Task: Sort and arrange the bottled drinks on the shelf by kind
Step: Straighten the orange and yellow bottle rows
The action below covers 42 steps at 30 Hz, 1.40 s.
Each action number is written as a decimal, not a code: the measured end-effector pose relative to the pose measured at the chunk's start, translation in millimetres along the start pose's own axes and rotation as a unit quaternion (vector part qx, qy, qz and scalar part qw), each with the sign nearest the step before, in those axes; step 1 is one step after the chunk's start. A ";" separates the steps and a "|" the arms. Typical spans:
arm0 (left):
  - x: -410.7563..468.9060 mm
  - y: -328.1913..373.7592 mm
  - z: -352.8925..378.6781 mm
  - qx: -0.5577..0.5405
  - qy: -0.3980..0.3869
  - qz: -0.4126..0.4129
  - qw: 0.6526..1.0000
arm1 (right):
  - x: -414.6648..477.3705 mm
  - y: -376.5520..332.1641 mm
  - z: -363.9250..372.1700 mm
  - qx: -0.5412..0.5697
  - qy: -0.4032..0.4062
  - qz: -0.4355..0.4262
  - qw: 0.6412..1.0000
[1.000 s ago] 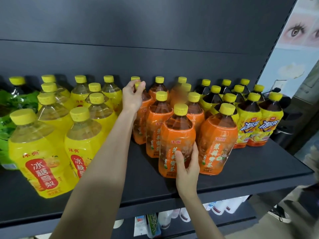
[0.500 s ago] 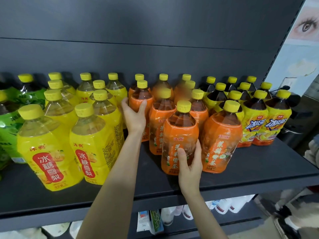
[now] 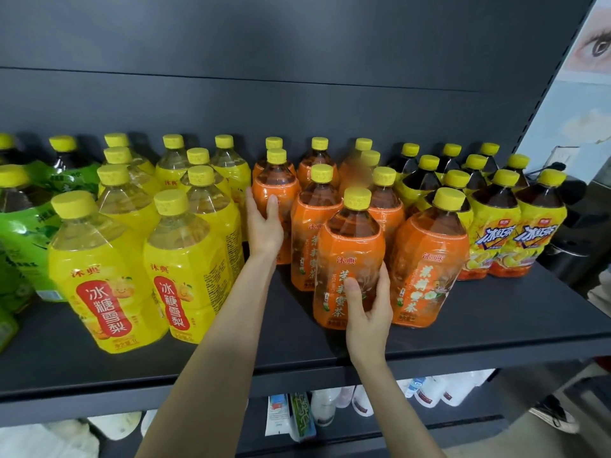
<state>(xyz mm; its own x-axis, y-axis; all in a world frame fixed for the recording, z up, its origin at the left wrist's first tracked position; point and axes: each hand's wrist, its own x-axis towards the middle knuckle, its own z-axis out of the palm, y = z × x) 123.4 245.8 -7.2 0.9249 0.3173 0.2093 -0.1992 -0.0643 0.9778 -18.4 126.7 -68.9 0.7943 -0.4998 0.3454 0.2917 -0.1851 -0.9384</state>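
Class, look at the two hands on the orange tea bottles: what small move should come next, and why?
Probably the right hand slides its front orange bottle left, onto the bare shelf before the rear orange bottle that the left hand holds. It stands out of line, between two columns, and that left column is shorter.

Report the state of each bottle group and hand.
Front orange-labelled plastic tea bottle: upright, capped, gripped by right hand.
Rear-left orange-labelled tea bottle: upright, capped, held by left hand.
Yellow-labelled pear-drink bottles: upright, capped.
Yellow iced-tea bottles: upright, capped.
Green-labelled bottles: capped.
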 end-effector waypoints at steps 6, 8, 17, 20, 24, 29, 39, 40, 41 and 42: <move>-55.6 -10.9 -27.1 -0.035 -0.055 0.012 0.998 | -6.6 -5.3 3.5 0.000 -0.013 -0.008 1.000; -76.5 -12.4 -38.0 -0.079 -0.078 0.022 0.994 | -10.5 -8.2 9.9 0.003 -0.034 -0.014 0.999; -108.3 -13.2 -55.3 -0.085 -0.085 0.107 0.987 | -13.7 -18.6 40.8 -0.048 -0.134 -0.012 0.990; -103.8 -17.0 -55.3 -0.059 -0.054 0.124 0.989 | -5.6 -20.3 34.3 -0.084 -0.148 -0.025 0.985; -97.0 -25.3 -54.5 -0.026 -0.015 0.121 0.992 | 18.3 -29.6 26.2 -0.146 -0.078 -0.126 0.978; -99.1 -26.8 -48.5 -0.011 0.027 0.120 0.992 | 57.0 -43.0 26.8 -0.306 -0.055 -0.256 0.916; -99.1 -28.6 -45.9 -0.009 0.033 0.110 0.993 | 76.6 -33.3 20.2 -0.466 -0.028 -0.335 0.818; -99.2 -28.4 -46.0 -0.008 0.034 0.108 0.994 | 76.8 -33.3 20.4 -0.470 -0.020 -0.338 0.815; -98.9 -28.3 -45.9 -0.003 0.035 0.108 0.994 | 76.7 -33.2 21.0 -0.474 -0.015 -0.340 0.812; -99.0 -28.1 -45.6 0.002 0.035 0.110 0.993 | 76.5 -32.9 21.5 -0.477 -0.012 -0.341 0.810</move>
<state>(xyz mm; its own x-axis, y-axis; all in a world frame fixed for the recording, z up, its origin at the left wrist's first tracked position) 22.6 259.4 -55.6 0.8345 0.3605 0.4167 -0.3917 -0.1437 0.9088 44.2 112.7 -11.6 0.6352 0.0084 0.7723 0.1308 -0.9867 -0.0968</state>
